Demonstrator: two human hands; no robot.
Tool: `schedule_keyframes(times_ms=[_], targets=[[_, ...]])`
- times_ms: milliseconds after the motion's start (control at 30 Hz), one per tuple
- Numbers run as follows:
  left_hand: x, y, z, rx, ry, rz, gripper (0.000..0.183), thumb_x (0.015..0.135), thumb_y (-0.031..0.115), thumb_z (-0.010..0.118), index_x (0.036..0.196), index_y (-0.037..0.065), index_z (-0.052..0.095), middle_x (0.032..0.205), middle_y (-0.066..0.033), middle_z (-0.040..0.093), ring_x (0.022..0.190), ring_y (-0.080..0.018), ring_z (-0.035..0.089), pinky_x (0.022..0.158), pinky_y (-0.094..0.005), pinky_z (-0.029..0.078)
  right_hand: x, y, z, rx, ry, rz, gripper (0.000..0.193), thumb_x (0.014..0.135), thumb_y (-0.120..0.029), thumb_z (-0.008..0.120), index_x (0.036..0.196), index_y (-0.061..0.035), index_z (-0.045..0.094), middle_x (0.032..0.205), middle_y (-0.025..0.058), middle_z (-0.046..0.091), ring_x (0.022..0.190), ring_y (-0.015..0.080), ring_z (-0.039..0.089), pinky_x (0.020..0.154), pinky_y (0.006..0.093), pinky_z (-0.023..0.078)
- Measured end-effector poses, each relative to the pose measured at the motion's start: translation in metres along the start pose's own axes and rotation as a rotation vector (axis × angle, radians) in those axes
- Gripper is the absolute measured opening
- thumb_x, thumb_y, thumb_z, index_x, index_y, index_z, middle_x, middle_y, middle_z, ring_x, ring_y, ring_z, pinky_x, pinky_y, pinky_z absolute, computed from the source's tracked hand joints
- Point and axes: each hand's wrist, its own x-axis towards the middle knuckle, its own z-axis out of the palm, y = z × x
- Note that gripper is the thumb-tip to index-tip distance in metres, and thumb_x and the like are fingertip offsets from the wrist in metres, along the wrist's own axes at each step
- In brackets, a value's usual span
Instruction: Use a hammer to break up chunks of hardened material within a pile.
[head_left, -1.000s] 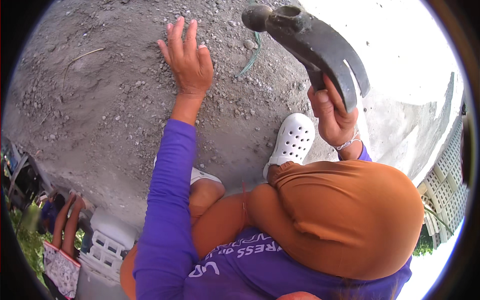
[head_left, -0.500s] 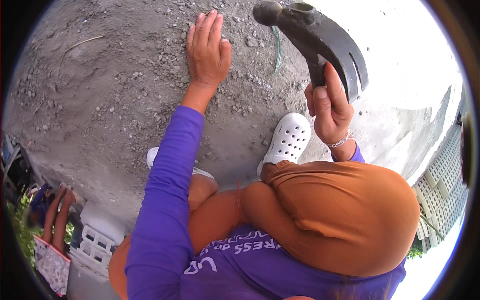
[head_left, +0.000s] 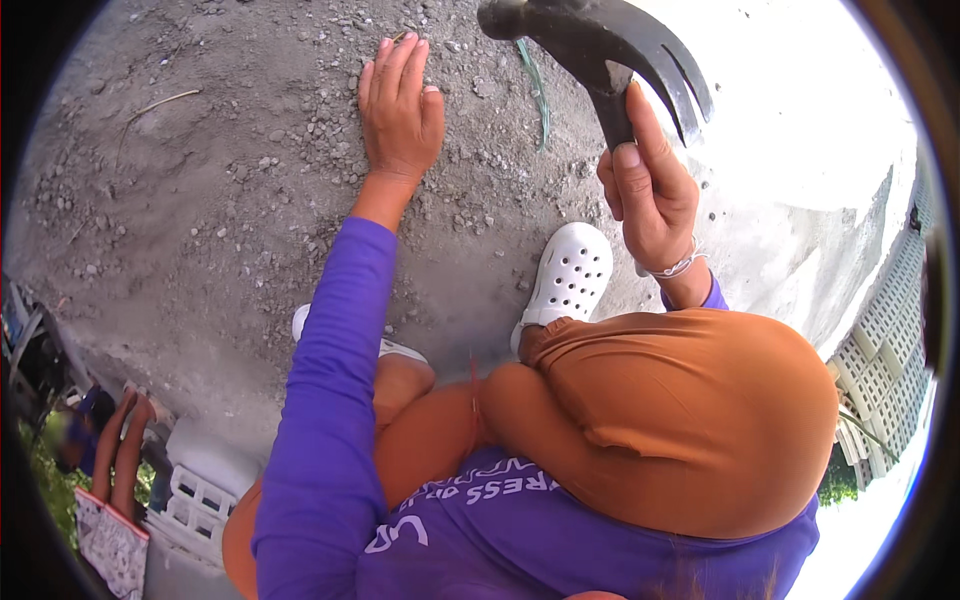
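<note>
My right hand [head_left: 655, 205] grips a black claw hammer [head_left: 615, 45] by its handle, close below the head. The index finger stretches up along the handle toward the head. The hammer is raised, its claw pointing right and its striking face left; the lower handle is mostly hidden by my hand and wrist. My left hand [head_left: 402, 125] lies palm down on the grey, gritty ground [head_left: 250, 180], fingers stretched forward and thumb out to the side. A small yellowish stem [head_left: 400, 37] shows at its fingertips; whether the fingers touch it I cannot tell.
A green plastic strip [head_left: 537, 95] and a dry stalk [head_left: 155, 103] lie on the ground. My white clog [head_left: 570, 270] stands between my arms. Hollow blocks are stacked at the right [head_left: 880, 345] and lower left [head_left: 195, 505]. Another person's legs [head_left: 128, 450] show at far left.
The hammer and my right hand have shifted slightly left and up, and the hammer head has tilted a little. My left hand sits slightly further left and lower in view, still flat.
</note>
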Motion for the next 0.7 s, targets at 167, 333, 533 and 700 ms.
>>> schedule_keyframes(times_ms=[167, 333, 533, 700], targets=[[0.003, 0.008, 0.000, 0.021, -0.064, -0.027, 0.047, 0.092, 0.019, 0.037, 0.135, 0.007, 0.053, 0.141, -0.0093, 0.051, 0.137, -0.0326, 0.039, 0.113, -0.0496, 0.024, -0.008, 0.065, 0.013, -0.275, -0.217, 0.369, 0.042, 0.100, -0.013, 0.052, 0.142, -0.0125, 0.050, 0.069, -0.0040, 0.048, 0.064, 0.0060, 0.044, 0.062, 0.0236, 0.041], [-0.008, 0.016, -0.012, -0.030, -0.155, -0.045, 0.048, 0.092, 0.023, 0.038, 0.135, 0.007, 0.052, 0.145, -0.0136, 0.044, 0.140, -0.0368, 0.033, 0.114, -0.0526, 0.022, -0.012, 0.071, -0.005, -0.179, -0.066, 0.312, 0.045, 0.097, -0.021, 0.056, 0.141, -0.0213, 0.051, 0.055, 0.0064, 0.045, 0.050, 0.0131, 0.041, 0.055, 0.0295, 0.041], [-0.045, 0.089, -0.016, -0.221, -0.597, 0.319, 0.060, 0.086, 0.031, 0.052, 0.141, 0.008, 0.047, 0.151, -0.0119, 0.039, 0.143, -0.0328, 0.030, 0.116, -0.0525, 0.021, 0.011, 0.085, -0.047, -0.253, 0.326, 0.355, 0.043, 0.095, -0.020, 0.057, 0.137, -0.0125, 0.055, 0.056, -0.0009, 0.046, 0.054, 0.0069, 0.039, 0.055, 0.0267, 0.040], [-0.074, 0.123, 0.006, -0.441, -0.803, 0.396, 0.070, 0.079, 0.029, 0.062, 0.143, 0.007, 0.044, 0.152, -0.0096, 0.037, 0.143, -0.0287, 0.031, 0.118, -0.0471, 0.023, 0.025, 0.099, -0.053, -0.027, 0.417, 0.545, 0.049, 0.095, -0.017, 0.055, 0.142, -0.0074, 0.049, 0.062, -0.0033, 0.050, 0.052, 0.0036, 0.042, 0.047, 0.0232, 0.036]])
